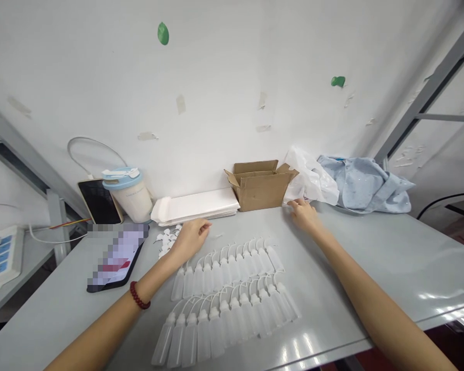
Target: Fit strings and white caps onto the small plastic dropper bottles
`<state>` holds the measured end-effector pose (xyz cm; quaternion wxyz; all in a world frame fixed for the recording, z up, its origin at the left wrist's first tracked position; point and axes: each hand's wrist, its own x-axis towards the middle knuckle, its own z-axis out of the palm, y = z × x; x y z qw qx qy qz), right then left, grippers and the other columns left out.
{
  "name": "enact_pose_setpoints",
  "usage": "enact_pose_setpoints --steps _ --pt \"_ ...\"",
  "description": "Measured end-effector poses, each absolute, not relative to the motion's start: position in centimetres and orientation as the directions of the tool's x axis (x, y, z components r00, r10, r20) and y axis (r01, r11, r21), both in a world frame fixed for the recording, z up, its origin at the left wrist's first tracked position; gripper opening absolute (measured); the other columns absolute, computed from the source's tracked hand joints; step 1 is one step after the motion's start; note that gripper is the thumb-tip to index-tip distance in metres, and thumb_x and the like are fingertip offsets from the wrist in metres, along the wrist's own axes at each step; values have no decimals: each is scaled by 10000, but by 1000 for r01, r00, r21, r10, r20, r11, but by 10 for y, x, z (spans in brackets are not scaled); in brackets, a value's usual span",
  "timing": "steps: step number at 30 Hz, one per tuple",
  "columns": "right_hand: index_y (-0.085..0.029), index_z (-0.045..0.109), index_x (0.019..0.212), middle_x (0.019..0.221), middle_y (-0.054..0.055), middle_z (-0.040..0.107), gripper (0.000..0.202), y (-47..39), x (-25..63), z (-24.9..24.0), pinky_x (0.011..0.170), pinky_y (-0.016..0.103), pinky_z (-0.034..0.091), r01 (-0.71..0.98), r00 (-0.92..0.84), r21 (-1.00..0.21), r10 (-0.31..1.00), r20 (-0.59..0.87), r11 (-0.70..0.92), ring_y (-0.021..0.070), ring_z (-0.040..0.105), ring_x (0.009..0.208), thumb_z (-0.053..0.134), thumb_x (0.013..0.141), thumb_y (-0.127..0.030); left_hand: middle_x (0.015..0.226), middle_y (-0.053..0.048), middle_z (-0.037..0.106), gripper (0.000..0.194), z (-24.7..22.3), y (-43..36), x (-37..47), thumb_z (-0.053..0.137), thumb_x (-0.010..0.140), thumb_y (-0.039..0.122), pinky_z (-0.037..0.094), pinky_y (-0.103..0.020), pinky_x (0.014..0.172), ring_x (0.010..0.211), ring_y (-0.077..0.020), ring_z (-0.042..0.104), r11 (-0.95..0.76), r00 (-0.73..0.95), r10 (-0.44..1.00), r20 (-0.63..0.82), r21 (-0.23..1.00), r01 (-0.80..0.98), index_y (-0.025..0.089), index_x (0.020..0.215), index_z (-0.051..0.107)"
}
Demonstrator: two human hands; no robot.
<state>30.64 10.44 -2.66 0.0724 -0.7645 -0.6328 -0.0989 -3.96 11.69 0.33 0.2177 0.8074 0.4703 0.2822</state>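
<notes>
My left hand (193, 237) is over the table with its fingers curled together; I cannot make out anything in them. Beside it lies a small pile of white plastic pieces (167, 241), partly hidden by the hand. My right hand (303, 214) reaches to the foot of a white plastic bag (313, 175), its fingertips closed on a small clear thing too indistinct to name. Below the hands, two rows of translucent bottles with thin white tubes lie side by side, a back row (224, 270) and a front row (226, 322).
An open cardboard box (261, 191) and a stack of white sheets or envelopes (197, 205) stand by the wall. At the left are a lidded cup (129, 198), an upright phone (100, 201), another phone (118, 263) and a power strip (3, 257). Blue cloth (363, 185) lies right.
</notes>
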Motion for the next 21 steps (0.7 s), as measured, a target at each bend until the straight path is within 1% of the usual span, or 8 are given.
enact_pose_setpoints --steps 3,7,11,14,17,19,20,21 --pt "-152 502 1225 1134 153 532 389 105 306 -27 756 359 413 978 190 33 948 254 -205 293 491 1020 450 841 -110 860 -76 674 205 9 101 -43 508 768 270 486 -327 773 795 -201 629 -383 300 920 251 740 554 143 883 619" --pt "-166 567 1147 1074 158 527 299 106 305 -29 736 367 412 980 177 42 946 270 -196 307 486 989 469 865 -183 813 -59 674 213 13 84 -56 573 740 325 501 -307 731 766 -192 641 -260 229 957 176 869 421 145 841 626" --pt "-142 615 1020 1011 159 555 225 104 300 -27 725 376 421 993 103 28 948 302 -117 305 503 944 484 838 -133 783 -61 687 227 13 78 -68 658 677 299 498 -318 743 771 -207 660 -81 132 990 50 966 247 132 829 639" --pt "-105 606 929 922 166 585 177 102 285 -17 744 396 427 1000 22 -8 934 357 -21 310 521 918 483 804 -78 793 -63 692 241 13 77 -72 699 644 252 489 -306 769 805 -209 670 7 77 997 -17 992 126 124 838 633" --pt "-116 546 1003 944 154 588 180 98 252 -1 748 372 444 992 -42 -87 893 449 91 280 546 906 461 846 -139 767 -52 691 225 12 77 -73 711 652 230 492 -287 757 795 -196 674 71 67 995 -72 997 8 128 835 626" --pt "-141 484 1080 942 115 591 224 90 224 10 704 326 466 973 -77 -152 862 501 175 225 577 818 456 878 -234 751 -43 689 207 12 76 -72 707 666 212 499 -283 762 783 -183 675 108 80 991 -103 992 -64 132 839 625" --pt "-157 461 1099 922 89 596 242 85 209 14 681 298 476 950 -100 -203 845 526 239 197 586 779 452 888 -275 753 -40 690 197 11 75 -72 700 675 199 501 -282 776 787 -177 676 120 87 990 -112 989 -91 134 846 627" --pt "-167 471 1073 914 79 600 224 78 194 17 661 286 479 863 -114 -351 816 567 364 188 592 763 472 880 -280 761 -38 690 185 11 74 -71 692 682 182 501 -281 797 796 -170 676 134 92 988 -123 983 -123 135 850 630"
